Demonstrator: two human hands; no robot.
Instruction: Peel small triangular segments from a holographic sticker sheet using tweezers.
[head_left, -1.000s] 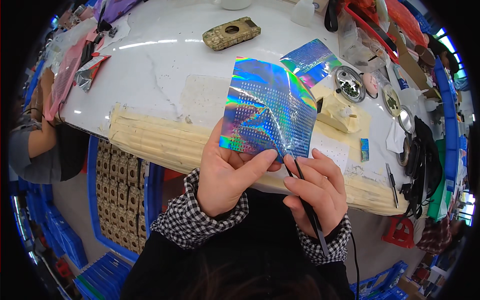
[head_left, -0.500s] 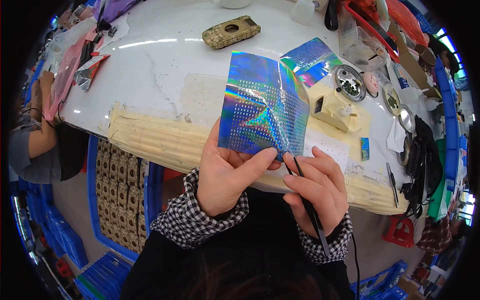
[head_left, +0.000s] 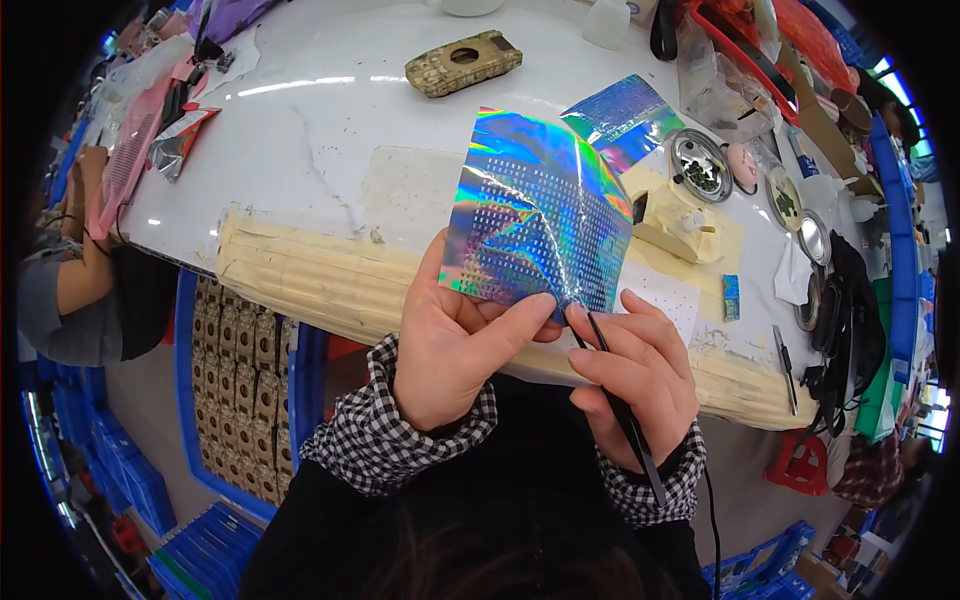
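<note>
Sheet (head_left: 540,205), holographic blue, rows of small pale marks: pinched at its lower edge by the left hand (head_left: 450,345), thumb on top, creased, rising away beyond the fingers.

Tweezers (head_left: 640,450), black: grasped in the right hand (head_left: 640,370), tips at that edge, just right of the left thumb; whether they nip anything, cannot tell.

Change, last half-second: sheet swung rightward, reflections shifted, fingers nearly in place; apparently a new angle only, the edge work unfinished.

Hull (head_left: 455,78), camouflage-patterned, one: on the table (head_left: 290,160), well beyond the fingers.
</note>
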